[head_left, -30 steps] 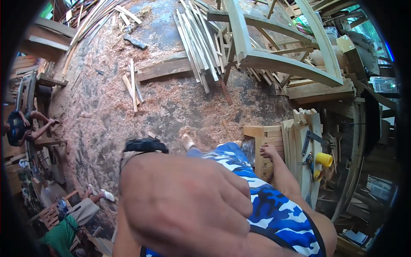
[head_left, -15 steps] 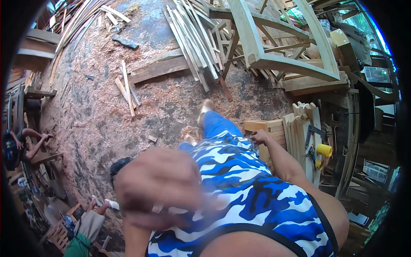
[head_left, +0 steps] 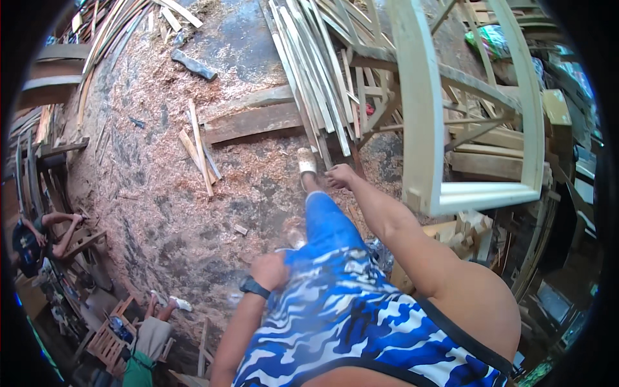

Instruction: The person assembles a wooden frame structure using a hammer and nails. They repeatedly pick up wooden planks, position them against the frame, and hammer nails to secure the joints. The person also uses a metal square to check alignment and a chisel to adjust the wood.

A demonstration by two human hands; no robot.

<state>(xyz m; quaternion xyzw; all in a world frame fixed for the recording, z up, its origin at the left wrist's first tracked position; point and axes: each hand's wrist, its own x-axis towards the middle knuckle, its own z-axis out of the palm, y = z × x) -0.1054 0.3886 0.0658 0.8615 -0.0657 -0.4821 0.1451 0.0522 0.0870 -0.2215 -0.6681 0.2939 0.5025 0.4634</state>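
Note:
My left hand [head_left: 269, 271], with a dark watch [head_left: 255, 287] on its wrist, hangs by my waist against the blue camouflage tank top [head_left: 361, 290]. Its back faces up and its fingers are mostly hidden. My right hand [head_left: 340, 176] reaches forward over the floor beside my blue shorts [head_left: 332, 222], its fingers loosely curled in with nothing seen in them. Nearest to it are my forward foot in a pale clog [head_left: 307, 161] and the ends of long wooden strips [head_left: 316, 84]. A pale wooden frame [head_left: 422, 116] stands to the right of that arm.
Wood shavings cover much of the floor [head_left: 161, 174]. Ahead lie a plank [head_left: 255, 126], loose sticks [head_left: 201, 148] and a dark wood piece [head_left: 193, 65]. Cut wooden pieces [head_left: 471, 232] are stacked at right. Two people, one in a green top [head_left: 138, 367], are at left.
My left hand has dropped from close before the camera to my waist. My right hand has swung forward, away from the stacked wood. The wooden frame now appears larger and nearer.

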